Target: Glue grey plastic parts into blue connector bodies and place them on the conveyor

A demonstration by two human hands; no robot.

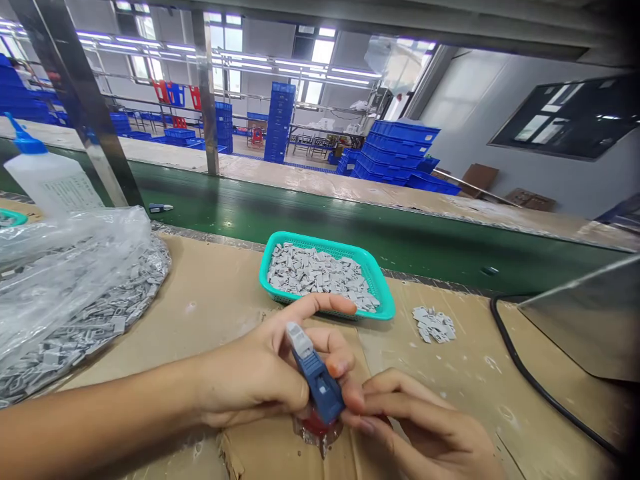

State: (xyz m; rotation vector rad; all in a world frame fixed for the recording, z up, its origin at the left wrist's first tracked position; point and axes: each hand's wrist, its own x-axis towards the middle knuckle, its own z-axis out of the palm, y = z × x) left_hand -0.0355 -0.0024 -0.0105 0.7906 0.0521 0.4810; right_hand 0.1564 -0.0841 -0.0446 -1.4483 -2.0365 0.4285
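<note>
My left hand is wrapped round a dark blue plastic part with a light grey tip pointing up and away. Its index finger stretches out above the part. The fingertips of my right hand are pinched together at the part's lower right end; whether they hold a small piece is hidden. Below the blue part, something red and clear shows on the cardboard. Beyond my hands, a teal basket holds many small light grey pieces.
A plastic bag of grey pieces lies at left, near a white bottle with a blue cap. Small grey pieces lie right of the basket. A black cable curves at right. Behind runs a green belt with a blue-grey part.
</note>
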